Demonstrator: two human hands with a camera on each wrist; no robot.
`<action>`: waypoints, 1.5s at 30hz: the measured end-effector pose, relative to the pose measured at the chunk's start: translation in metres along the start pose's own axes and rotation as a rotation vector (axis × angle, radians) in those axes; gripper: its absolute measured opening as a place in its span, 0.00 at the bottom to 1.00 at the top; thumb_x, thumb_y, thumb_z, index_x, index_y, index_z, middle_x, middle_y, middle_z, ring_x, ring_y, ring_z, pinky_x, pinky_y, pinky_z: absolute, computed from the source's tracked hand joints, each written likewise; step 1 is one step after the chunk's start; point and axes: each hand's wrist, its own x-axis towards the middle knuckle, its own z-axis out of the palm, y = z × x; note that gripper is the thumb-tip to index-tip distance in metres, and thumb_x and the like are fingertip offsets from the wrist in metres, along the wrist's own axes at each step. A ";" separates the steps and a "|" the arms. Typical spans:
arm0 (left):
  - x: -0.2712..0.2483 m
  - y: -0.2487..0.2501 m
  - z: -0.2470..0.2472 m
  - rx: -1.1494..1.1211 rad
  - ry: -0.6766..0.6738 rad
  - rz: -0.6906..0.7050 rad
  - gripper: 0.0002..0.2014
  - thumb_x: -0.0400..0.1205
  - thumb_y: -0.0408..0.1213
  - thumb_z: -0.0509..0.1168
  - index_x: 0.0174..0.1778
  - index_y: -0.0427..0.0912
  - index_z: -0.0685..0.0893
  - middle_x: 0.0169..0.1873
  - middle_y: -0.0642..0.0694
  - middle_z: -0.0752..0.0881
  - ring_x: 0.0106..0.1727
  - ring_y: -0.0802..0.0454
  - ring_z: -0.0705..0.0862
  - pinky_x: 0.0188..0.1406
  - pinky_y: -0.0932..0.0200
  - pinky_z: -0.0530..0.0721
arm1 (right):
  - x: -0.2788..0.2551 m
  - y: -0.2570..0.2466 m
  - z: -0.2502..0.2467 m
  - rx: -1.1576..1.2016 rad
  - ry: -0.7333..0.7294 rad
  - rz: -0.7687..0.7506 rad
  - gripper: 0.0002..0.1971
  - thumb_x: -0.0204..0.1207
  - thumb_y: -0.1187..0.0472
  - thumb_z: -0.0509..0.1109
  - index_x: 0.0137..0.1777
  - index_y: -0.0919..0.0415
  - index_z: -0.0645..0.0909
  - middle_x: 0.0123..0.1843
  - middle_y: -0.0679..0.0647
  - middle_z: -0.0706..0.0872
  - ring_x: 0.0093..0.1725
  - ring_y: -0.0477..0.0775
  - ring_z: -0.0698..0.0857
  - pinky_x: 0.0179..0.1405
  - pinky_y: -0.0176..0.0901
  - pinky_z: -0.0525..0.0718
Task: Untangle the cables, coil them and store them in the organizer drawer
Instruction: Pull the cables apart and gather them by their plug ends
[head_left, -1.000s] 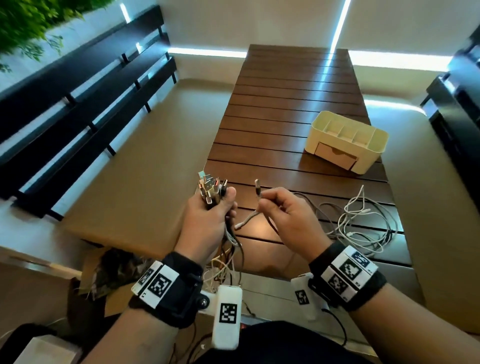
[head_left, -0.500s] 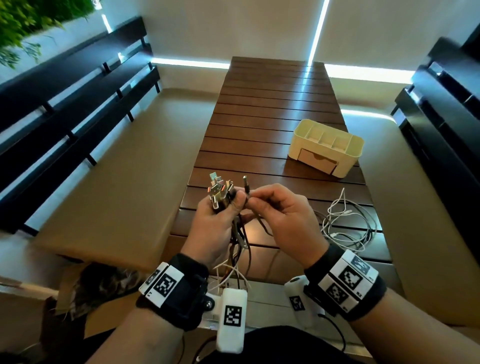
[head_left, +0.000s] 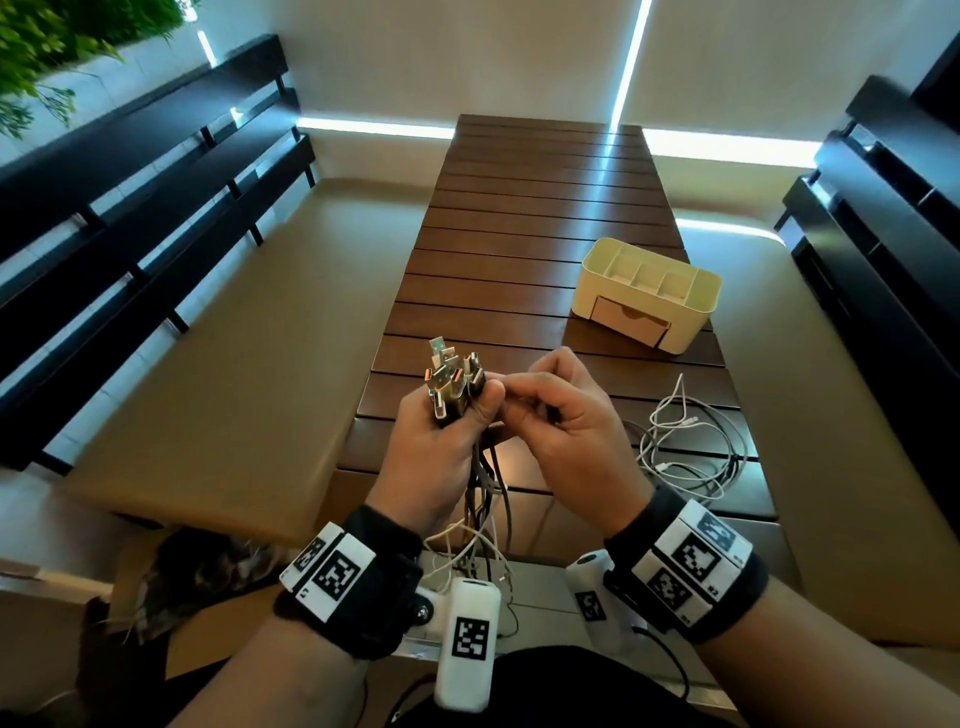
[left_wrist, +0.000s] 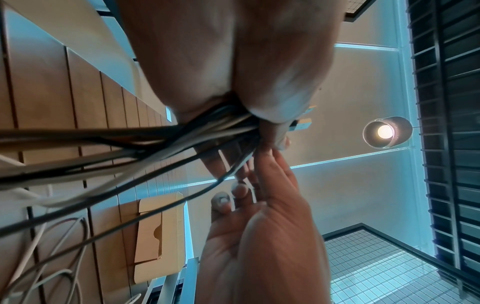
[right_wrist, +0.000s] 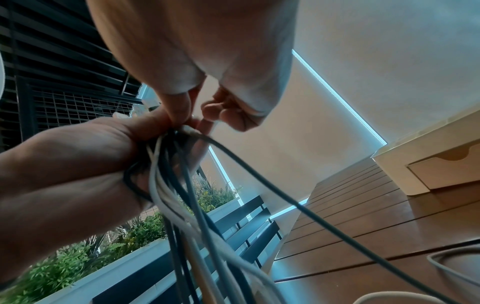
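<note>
Above the near end of the slatted surface (head_left: 545, 208), a bundle of cables (head_left: 483, 488) is held upright, its plug ends (head_left: 454, 376) fanned out above the left hand (head_left: 441, 447) and its black and white strands trailing down toward the lap. The left hand's grip is clenched around the bundle just below the plugs. The right hand (head_left: 566, 431) meets it thumb to thumb, fingertips pinching one dark cable (right_wrist: 259, 174) at the edge of the bundle. The step in hand appears to be gathering cable ends; untangling is unfinished and no coiling has begun. The next move likely calls for seating this end among the others, or drawing it free, without loosening the left grip. A loose tangle of white cables (head_left: 685, 452) lies on the surface to the right. Beyond it stands the cream organizer (head_left: 701, 291), its drawer (head_left: 628, 318) closed.
</note>
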 end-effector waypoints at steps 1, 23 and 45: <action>0.001 0.000 0.000 0.006 0.011 0.008 0.09 0.83 0.33 0.64 0.51 0.30 0.85 0.44 0.40 0.92 0.50 0.44 0.92 0.48 0.56 0.89 | -0.002 -0.001 0.000 0.006 0.001 0.008 0.14 0.76 0.67 0.76 0.61 0.58 0.85 0.46 0.51 0.76 0.40 0.43 0.79 0.40 0.33 0.80; -0.006 0.019 -0.018 0.281 -0.007 -0.047 0.09 0.79 0.41 0.71 0.38 0.42 0.80 0.25 0.51 0.73 0.23 0.55 0.68 0.26 0.54 0.71 | 0.004 -0.003 -0.025 -0.049 -0.291 0.165 0.05 0.83 0.58 0.68 0.47 0.47 0.81 0.38 0.40 0.81 0.38 0.44 0.80 0.40 0.37 0.81; 0.000 0.023 -0.030 0.219 0.127 -0.121 0.11 0.77 0.38 0.73 0.45 0.35 0.80 0.25 0.49 0.69 0.22 0.54 0.62 0.22 0.59 0.62 | -0.006 0.030 -0.049 -0.112 -0.073 0.327 0.05 0.84 0.58 0.68 0.48 0.55 0.84 0.35 0.45 0.81 0.34 0.38 0.78 0.37 0.32 0.78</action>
